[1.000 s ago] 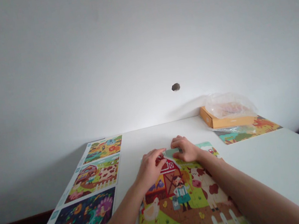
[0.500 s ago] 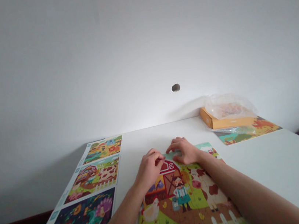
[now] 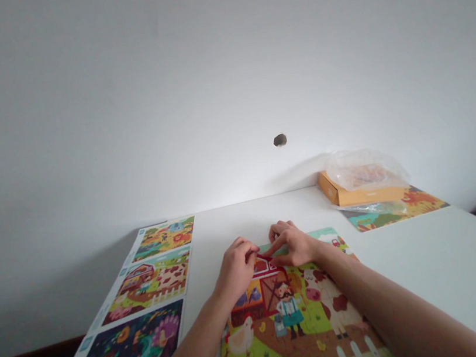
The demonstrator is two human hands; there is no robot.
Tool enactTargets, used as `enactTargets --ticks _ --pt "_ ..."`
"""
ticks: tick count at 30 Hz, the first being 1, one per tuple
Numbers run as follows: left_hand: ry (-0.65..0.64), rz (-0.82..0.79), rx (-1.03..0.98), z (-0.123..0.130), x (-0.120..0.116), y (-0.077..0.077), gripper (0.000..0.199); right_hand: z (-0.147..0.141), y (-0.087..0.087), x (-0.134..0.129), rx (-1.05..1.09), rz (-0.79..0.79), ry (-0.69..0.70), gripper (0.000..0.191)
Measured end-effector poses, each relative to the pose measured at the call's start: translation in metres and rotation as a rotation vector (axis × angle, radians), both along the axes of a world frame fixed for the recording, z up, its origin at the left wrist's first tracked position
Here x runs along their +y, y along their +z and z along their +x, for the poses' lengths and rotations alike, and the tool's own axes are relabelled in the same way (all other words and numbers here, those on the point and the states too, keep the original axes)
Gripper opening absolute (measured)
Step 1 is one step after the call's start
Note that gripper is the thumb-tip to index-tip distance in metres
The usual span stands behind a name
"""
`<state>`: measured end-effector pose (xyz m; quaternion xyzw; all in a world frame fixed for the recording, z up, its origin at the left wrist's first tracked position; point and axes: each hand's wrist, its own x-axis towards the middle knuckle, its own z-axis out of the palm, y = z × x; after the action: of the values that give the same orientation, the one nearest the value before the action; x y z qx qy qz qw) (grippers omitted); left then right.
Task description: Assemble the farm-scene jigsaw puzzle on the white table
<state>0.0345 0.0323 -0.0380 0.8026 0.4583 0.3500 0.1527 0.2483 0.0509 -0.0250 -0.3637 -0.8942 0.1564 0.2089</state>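
A farm jigsaw puzzle (image 3: 293,336) with a barn, a farmer, a cow, a hen and a pig lies flat on the white table. My left hand (image 3: 240,264) rests at the puzzle's upper left part, fingers bent together over the barn roof; whatever lies under the fingertips is hidden. Just to its right, my right hand (image 3: 290,245) touches the puzzle's upper part by the roof, with its index finger stretched toward the left fingertips and its thumb apart.
Picture sheets (image 3: 150,282) line the table's left side. At the back right, an orange box (image 3: 368,192) with a clear plastic bag (image 3: 364,166) on it overlaps another picture board (image 3: 419,206). A wall with a hole (image 3: 280,140) stands behind.
My right hand's index finger and thumb have moved slightly left and down, toward my left fingertips. My left hand has barely moved.
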Motion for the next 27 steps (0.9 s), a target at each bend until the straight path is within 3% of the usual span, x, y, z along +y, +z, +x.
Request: enactTargets --ticks 3,11,20,27 --pt "0.0 0.003 0.0 -0.0005 0.0002 -0.0002 0.017 -0.0026 -0.0018 0.0002 0.002 0.012 -0.041 0.018" --pt "-0.001 -0.006 0.008 -0.0008 0.0 -0.0011 0.018 -0.0071 -0.0069 0.0023 0.005 0.037 -0.195 0.025" --pt "-0.024 -0.01 -0.001 -0.0011 0.0008 -0.0031 0.029 -0.0071 -0.0041 -0.0005 0.027 0.034 -0.071 0.024" --pt "-0.017 -0.026 0.011 -0.0009 -0.0005 -0.0002 0.03 -0.0054 -0.0025 -0.0021 -0.014 0.047 -0.079 0.025"
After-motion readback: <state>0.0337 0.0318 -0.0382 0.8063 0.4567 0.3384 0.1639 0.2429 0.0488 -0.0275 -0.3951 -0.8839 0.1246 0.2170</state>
